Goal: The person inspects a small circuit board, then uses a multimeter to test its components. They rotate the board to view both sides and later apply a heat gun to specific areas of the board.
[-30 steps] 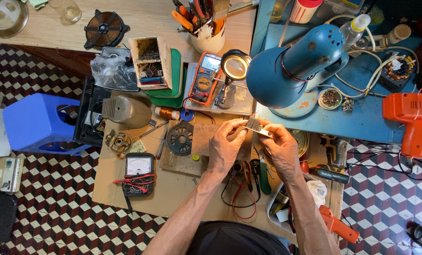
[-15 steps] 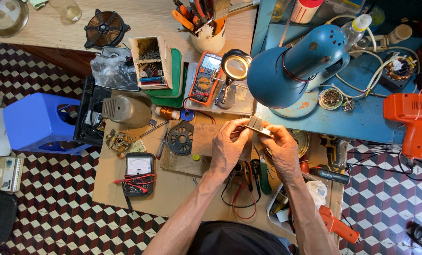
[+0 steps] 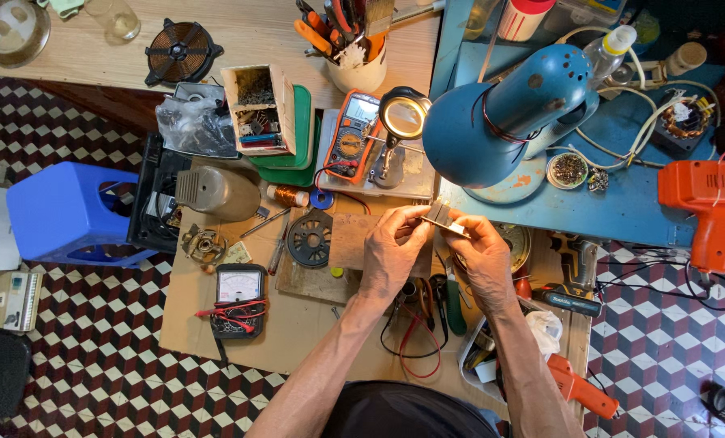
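My fingers [image 3: 418,229] pinch a small metal part [image 3: 442,217] from both sides, left hand [image 3: 392,253] and right hand [image 3: 482,254] meeting just below the shade of the blue desk lamp [image 3: 500,118]. The part sits directly under that lamp, above a wooden board [image 3: 314,280]. Left of the lamp stand a magnifying glass [image 3: 403,118] and an orange multimeter [image 3: 351,138]; farther left lies a black slotted disc [image 3: 309,238] and an analogue meter [image 3: 238,294]. Right of the lamp rests an orange soldering gun [image 3: 707,203].
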